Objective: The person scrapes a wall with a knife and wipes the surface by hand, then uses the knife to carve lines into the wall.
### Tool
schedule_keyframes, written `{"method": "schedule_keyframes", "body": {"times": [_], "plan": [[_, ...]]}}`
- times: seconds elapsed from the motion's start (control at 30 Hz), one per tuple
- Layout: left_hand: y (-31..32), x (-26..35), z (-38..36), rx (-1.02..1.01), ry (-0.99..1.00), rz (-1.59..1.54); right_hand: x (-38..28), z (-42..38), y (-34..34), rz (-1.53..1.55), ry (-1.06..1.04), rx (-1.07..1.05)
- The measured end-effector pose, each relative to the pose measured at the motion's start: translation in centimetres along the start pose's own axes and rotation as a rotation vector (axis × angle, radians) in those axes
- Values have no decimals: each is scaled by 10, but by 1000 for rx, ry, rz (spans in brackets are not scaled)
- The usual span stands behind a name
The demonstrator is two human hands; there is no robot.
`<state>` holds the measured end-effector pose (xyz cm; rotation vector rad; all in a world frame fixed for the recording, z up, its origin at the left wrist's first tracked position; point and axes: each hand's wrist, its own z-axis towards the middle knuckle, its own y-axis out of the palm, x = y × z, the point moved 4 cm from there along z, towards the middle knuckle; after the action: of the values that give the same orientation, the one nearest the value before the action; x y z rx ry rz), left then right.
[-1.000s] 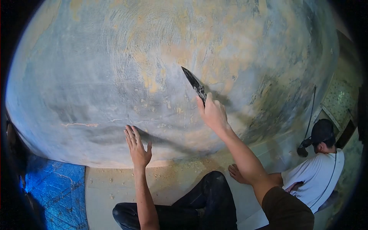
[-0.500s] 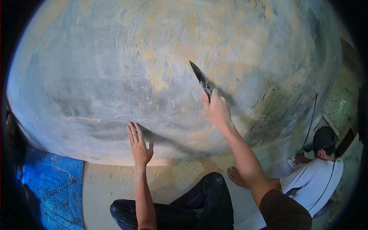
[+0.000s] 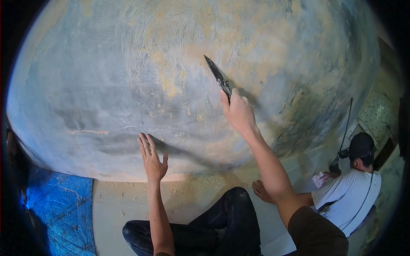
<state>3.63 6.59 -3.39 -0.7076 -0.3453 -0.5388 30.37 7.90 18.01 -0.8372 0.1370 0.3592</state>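
Note:
A large curved surface (image 3: 98,81), mottled grey-blue with yellowish patches and scratch marks, fills most of the head view. My right hand (image 3: 240,112) grips a dark knife (image 3: 217,73) by its handle, the pointed blade aimed up and left over the surface. Lower down on the left, my left hand (image 3: 152,159) lies flat with fingers stretched out against the surface. Just above those fingertips runs a thin pale crack (image 3: 89,132).
A blue sheet (image 3: 60,209) covers the floor at lower left. Crumbs are scattered on the pale floor (image 3: 111,222) along the base of the curve. At lower right a person (image 3: 352,192) in a white shirt and dark cap sits close by, holding a white cloth-like thing.
My right hand and the knife have moved slightly up and left. My left hand stays flat on the surface. The white cloth-like thing in the other person's hand shows more clearly.

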Motion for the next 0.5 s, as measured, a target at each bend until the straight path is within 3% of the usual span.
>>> {"method": "schedule_keyframes", "body": {"times": [0.23, 0.43, 0.5], "plan": [[-1, 0, 0, -15, -26, 12, 3, -11, 14, -39, 17, 9], [0, 0, 0, 11, -6, 5, -6, 5, 7, 109, -12, 34], [0, 0, 0, 6, -8, 15, 2, -4, 23, 19, -39, 48]]}}
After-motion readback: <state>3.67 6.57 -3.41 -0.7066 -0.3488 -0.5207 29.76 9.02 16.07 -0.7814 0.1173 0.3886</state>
